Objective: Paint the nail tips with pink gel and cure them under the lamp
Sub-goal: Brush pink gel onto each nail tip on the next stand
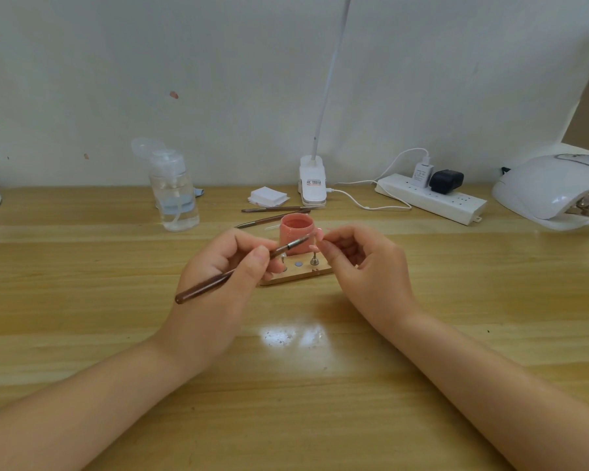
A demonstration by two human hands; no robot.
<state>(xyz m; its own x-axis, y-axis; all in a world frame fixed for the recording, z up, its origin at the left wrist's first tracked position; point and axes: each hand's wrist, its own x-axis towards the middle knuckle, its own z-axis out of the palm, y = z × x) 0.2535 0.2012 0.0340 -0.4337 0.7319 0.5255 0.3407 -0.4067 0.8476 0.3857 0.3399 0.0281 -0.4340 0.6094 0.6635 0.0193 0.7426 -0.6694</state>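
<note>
My left hand point(228, 266) grips a brown-handled brush point(218, 280), its metal ferrule and tip pointing up and right. The brush tip reaches a small pink nail tip point(319, 234) that my right hand point(361, 263) pinches between thumb and fingers. Right behind them stands an open jar of pink gel point(296, 232). Below the hands lies a wooden holder board point(300, 275) with small metal stands on it. The white curing lamp point(551, 188) sits at the far right, with several items inside its opening.
A clear pump bottle point(174, 195) stands at the back left. Two spare brushes point(272, 214) lie behind the jar, near a stack of white pads point(268, 196). A clip-on desk lamp point(313, 181) and a power strip point(429, 198) with cables line the wall.
</note>
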